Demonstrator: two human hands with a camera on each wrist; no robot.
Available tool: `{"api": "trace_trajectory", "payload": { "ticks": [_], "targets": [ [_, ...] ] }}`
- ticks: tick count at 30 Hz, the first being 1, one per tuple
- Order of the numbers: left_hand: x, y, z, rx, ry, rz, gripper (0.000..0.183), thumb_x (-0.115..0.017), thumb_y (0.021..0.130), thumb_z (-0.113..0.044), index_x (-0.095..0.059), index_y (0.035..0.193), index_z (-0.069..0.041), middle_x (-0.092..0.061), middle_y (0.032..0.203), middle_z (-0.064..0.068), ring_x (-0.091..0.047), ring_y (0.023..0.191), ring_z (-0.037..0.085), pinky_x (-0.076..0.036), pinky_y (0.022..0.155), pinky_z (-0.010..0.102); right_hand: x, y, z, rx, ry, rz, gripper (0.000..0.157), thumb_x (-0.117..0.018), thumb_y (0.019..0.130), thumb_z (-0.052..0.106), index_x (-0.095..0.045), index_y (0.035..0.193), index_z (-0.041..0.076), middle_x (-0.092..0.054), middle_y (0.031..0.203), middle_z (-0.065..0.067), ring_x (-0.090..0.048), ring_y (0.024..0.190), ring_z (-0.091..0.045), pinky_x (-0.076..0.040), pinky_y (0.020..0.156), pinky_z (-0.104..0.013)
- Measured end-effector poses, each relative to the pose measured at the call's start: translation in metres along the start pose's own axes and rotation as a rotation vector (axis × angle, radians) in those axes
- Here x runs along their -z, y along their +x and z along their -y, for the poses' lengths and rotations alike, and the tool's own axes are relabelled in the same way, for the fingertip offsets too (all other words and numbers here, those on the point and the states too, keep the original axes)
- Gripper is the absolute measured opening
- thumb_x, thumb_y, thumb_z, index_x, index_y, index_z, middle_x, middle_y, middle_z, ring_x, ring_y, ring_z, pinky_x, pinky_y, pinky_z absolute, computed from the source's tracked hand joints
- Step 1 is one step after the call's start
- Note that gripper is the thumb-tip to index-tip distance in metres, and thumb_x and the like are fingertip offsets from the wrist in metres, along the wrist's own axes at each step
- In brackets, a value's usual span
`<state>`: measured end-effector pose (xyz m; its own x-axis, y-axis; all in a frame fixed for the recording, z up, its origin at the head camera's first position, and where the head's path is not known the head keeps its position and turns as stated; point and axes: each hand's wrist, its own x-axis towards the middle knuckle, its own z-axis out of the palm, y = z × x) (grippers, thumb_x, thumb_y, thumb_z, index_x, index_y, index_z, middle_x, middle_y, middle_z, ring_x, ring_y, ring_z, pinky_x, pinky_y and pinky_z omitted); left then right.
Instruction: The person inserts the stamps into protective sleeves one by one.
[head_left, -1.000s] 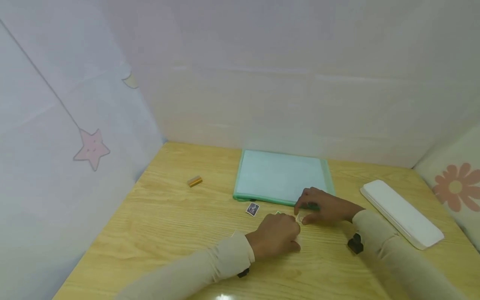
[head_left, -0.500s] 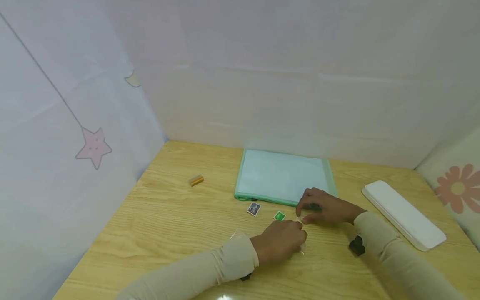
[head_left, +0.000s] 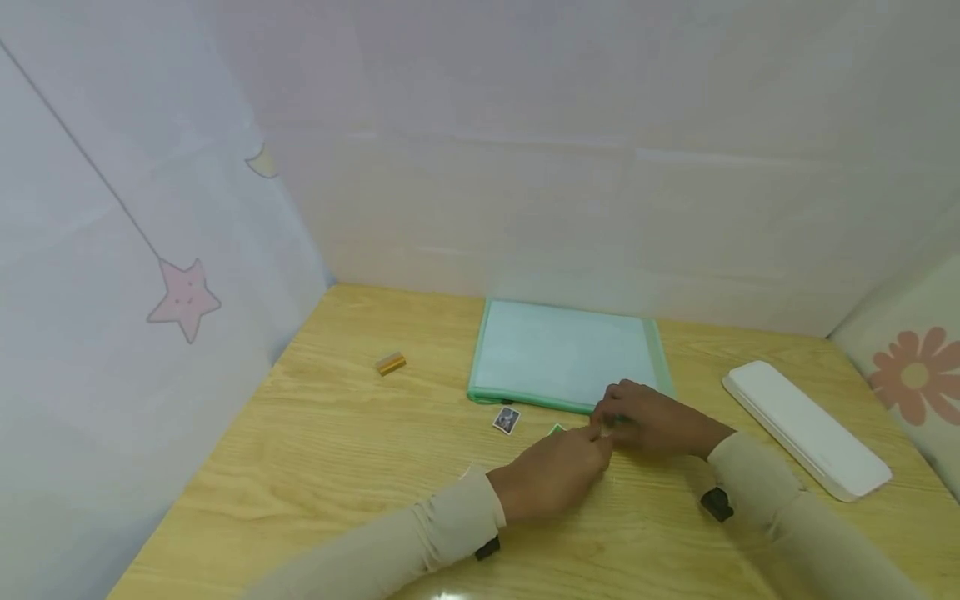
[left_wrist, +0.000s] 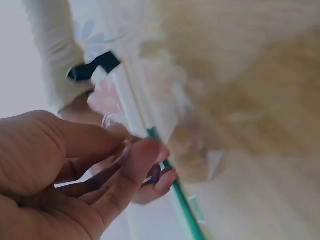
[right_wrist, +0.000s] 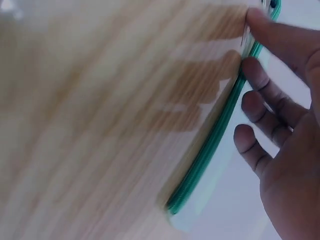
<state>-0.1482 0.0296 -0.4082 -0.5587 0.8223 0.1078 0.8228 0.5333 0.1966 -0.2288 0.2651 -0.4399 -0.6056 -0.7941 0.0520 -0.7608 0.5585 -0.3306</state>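
Apparently your left hand (head_left: 551, 475) and right hand (head_left: 654, 419) pinch clear film (right_wrist: 245, 35), close together, probably for control; it's beside the near edge of the folder (head_left: 562, 350), at the surface's (head_left: 360, 450) far side.

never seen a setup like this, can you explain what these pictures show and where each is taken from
No machine: these are a person's left hand and right hand. The wide picture comes from a head camera looking down, the two close ones from a camera on each wrist. On the wooden table lie a green-edged folder, a white case, a grey stamp-like picture, a green one and a small brown-and-orange block. The hands meet near the folder's front edge. The left hand seems to pinch something clear, too blurred to name; whether the right grips it too, I cannot tell.
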Motion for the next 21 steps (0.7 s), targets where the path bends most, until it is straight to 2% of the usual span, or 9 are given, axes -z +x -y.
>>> {"api": "trace_trajectory", "payload": {
  "ticks": [4, 7, 9, 13, 16, 19, 21],
  "targets": [
    [0.009, -0.003, 0.007, 0.019, -0.219, -0.089, 0.004, -0.060, 0.102, -0.010, -0.061, 0.106, -0.009, -0.065, 0.097, -0.003, -0.049, 0.072, -0.002, -0.040, 0.061, 0.008, 0.001, -0.004, 0.014, -0.052, -0.051, -0.028, 0.011, -0.065, 0.098, 0.045, -0.066, 0.109, 0.041, -0.054, 0.102, 0.020, -0.048, 0.091, -0.003, -0.047, 0.077, -0.028],
    [0.016, -0.004, 0.011, 0.036, -0.318, -0.121, 0.003, -0.059, 0.103, -0.011, -0.061, 0.104, -0.009, -0.068, 0.094, -0.003, -0.049, 0.066, -0.004, -0.041, 0.058, 0.008, 0.001, -0.005, 0.024, -0.096, -0.061, -0.024, 0.012, -0.066, 0.098, 0.043, -0.066, 0.107, 0.036, -0.054, 0.096, 0.017, -0.046, 0.084, -0.004, -0.046, 0.072, -0.027],
    [0.019, -0.005, 0.013, 0.043, -0.340, -0.138, 0.002, -0.060, 0.102, -0.011, -0.061, 0.101, -0.010, -0.067, 0.089, -0.004, -0.045, 0.061, -0.003, -0.039, 0.054, 0.009, 0.000, -0.005, 0.028, -0.125, -0.067, -0.016, 0.011, -0.066, 0.098, 0.041, -0.065, 0.105, 0.033, -0.052, 0.091, 0.015, -0.044, 0.080, -0.005, -0.044, 0.069, -0.026],
    [0.024, -0.007, 0.015, 0.036, -0.343, -0.205, 0.005, -0.061, 0.101, -0.007, -0.056, 0.103, -0.009, -0.058, 0.081, -0.007, -0.041, 0.060, 0.000, -0.037, 0.055, 0.011, -0.001, -0.002, 0.033, -0.170, 0.007, -0.006, 0.010, -0.070, 0.097, 0.029, -0.062, 0.103, 0.025, -0.051, 0.085, 0.012, -0.043, 0.075, -0.008, -0.041, 0.065, -0.026],
    [0.027, -0.008, 0.018, 0.060, -0.340, -0.243, 0.022, -0.060, 0.101, -0.004, -0.049, 0.120, -0.007, -0.056, 0.078, -0.008, -0.042, 0.058, 0.000, -0.040, 0.057, 0.011, -0.001, 0.000, 0.036, -0.194, 0.058, -0.017, 0.013, -0.072, 0.096, 0.018, -0.061, 0.103, 0.017, -0.054, 0.087, 0.010, -0.048, 0.077, -0.008, -0.045, 0.066, -0.027],
    [0.032, -0.008, 0.021, 0.118, -0.361, -0.246, 0.040, -0.060, 0.101, -0.005, -0.040, 0.135, -0.006, -0.058, 0.079, -0.010, -0.046, 0.056, -0.001, -0.043, 0.060, 0.012, -0.003, 0.002, 0.038, -0.220, 0.075, -0.026, 0.017, -0.072, 0.095, 0.013, -0.062, 0.108, 0.012, -0.058, 0.093, 0.008, -0.054, 0.082, -0.008, -0.050, 0.071, -0.029],
    [0.034, -0.009, 0.024, 0.148, -0.392, -0.247, 0.041, -0.061, 0.101, -0.006, -0.042, 0.138, -0.006, -0.061, 0.081, -0.010, -0.049, 0.056, -0.002, -0.045, 0.060, 0.013, -0.004, 0.002, 0.040, -0.228, 0.090, -0.030, 0.020, -0.072, 0.095, 0.012, -0.062, 0.113, 0.010, -0.060, 0.096, 0.006, -0.057, 0.085, -0.008, -0.052, 0.074, -0.029]
  ]
}}
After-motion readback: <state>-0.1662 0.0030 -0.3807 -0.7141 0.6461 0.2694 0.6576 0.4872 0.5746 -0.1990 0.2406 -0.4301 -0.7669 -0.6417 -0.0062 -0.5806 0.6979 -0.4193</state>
